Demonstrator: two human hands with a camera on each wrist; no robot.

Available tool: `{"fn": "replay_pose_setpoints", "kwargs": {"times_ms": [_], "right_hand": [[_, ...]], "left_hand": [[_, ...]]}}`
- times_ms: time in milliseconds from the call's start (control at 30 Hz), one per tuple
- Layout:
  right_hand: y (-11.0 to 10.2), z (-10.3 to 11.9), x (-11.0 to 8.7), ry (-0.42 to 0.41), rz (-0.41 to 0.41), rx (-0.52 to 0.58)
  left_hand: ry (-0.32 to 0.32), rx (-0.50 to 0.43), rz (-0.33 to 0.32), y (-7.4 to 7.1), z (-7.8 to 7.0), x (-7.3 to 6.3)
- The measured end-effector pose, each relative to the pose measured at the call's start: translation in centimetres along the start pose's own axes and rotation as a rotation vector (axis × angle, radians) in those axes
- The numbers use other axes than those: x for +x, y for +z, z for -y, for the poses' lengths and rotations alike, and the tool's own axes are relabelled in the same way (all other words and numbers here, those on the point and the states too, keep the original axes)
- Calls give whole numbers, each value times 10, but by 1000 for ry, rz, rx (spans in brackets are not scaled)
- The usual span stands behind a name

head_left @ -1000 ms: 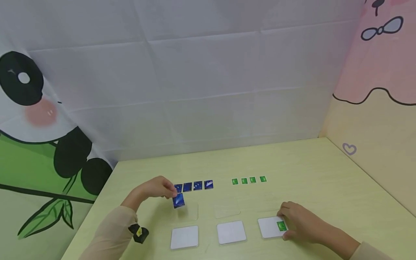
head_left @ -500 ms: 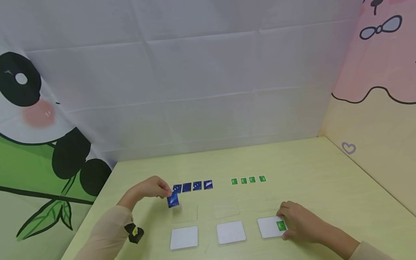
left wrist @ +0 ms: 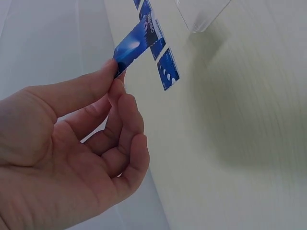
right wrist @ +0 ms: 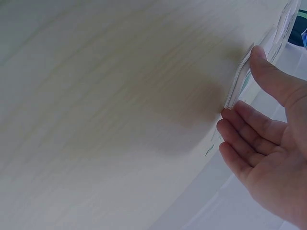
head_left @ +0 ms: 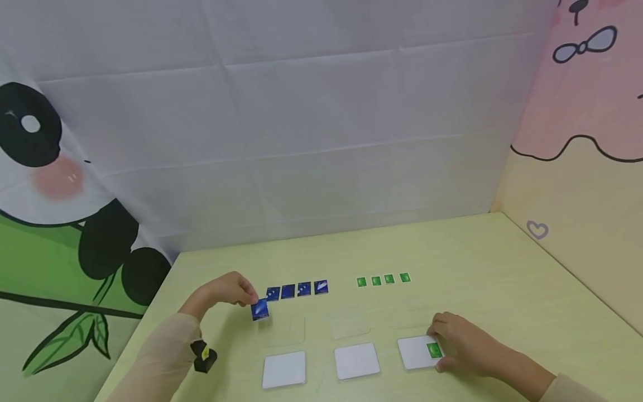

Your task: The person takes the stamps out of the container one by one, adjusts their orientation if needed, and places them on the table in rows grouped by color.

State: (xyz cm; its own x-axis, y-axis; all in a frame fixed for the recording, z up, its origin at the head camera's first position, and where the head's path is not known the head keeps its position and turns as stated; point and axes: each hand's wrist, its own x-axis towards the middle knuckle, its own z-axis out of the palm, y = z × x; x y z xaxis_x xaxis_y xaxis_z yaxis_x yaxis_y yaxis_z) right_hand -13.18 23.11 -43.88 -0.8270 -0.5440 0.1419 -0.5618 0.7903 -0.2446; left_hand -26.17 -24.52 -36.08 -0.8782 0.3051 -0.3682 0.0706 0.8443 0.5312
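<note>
My left hand (head_left: 225, 290) pinches a blue stamp (head_left: 259, 309) by its edge between thumb and forefinger, above the table. In the left wrist view, the stamp (left wrist: 134, 44) shows serrated edges and a pale streak; the other fingers curl loosely. Just beyond it lies a row of several blue stamps (head_left: 303, 288). My right hand (head_left: 464, 343) holds the right end of a white card (head_left: 416, 352) on the table, thumb at one corner and fingers at the other. A green stamp (head_left: 434, 350) lies at that end of the card. The right wrist view shows the card's clear edge (right wrist: 238, 79).
Two more white cards, a left one (head_left: 283, 369) and a middle one (head_left: 357, 360), line up beside the held card. Behind them lie thin clear plastic pieces (head_left: 350, 325). Several small green stamps (head_left: 389, 278) form a row farther back. A white cloth (head_left: 321, 111) hangs behind the table.
My left hand has moved left with the blue stamp, away from the row of blue stamps, uncovering its left end. My right hand stays at the white card.
</note>
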Motion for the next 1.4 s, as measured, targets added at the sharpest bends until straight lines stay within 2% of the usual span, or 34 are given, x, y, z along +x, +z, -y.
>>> {"fn": "replay_pose_setpoints", "kwargs": {"times_ms": [300,467,700,933,1167,1400], "right_hand": [[-1,0,-1,-3,0,-3],[1,1,-1,11,4,4],[2,1,-1,12,5,-6],[1,1,-1,4,-5,-14],[0,0,0,-10,-19,-15],[0,1,0,-5,-13,-13]], "left_hand": [[-43,43,-15,0,3,3],[-73,79,-52,4,9,10],[-76,162,-98,8,11,16],[-65,201,-134,9,15,24],[-38,282,-202,10,16,29],[-64,305,-236,11,18,34]]}}
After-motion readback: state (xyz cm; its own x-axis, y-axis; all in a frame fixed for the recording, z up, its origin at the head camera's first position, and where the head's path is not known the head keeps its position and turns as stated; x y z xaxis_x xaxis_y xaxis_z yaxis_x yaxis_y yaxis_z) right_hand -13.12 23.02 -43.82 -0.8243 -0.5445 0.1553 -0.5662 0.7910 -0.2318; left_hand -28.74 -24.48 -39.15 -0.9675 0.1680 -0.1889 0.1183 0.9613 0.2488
